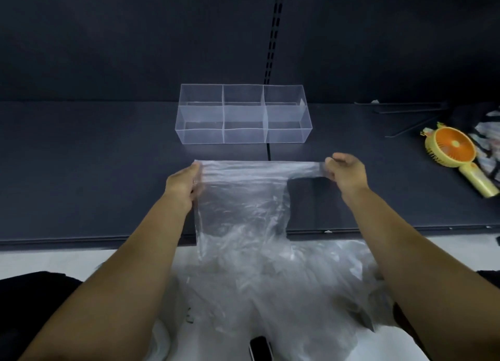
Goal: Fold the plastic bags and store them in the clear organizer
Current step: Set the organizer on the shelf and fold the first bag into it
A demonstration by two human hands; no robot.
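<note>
Clear organizer (243, 114) at far centre, compartments hold nothing. Left hand (184, 183) and right hand (346, 175) each pinch plastic bag (243, 198) top corners, stretched taut between them.

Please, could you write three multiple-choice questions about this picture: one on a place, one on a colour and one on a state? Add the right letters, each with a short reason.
1. Where is the small fan in relation to the clear organizer?
A. inside it
B. to its right, on the dark shelf
C. on top of it

2. Which colours does the small fan have?
A. blue and white
B. green and black
C. yellow and orange

3. How is the plastic bag that the left hand and the right hand hold?
A. stretched out between them
B. folded into a small square
C. rolled into a ball

Right letters:
1 B: it lies far to the right, apart from the clear organizer.
2 C: its body is yellow and its middle is orange.
3 A: each hand grips one end of the top edge, and the rest hangs down.
</note>
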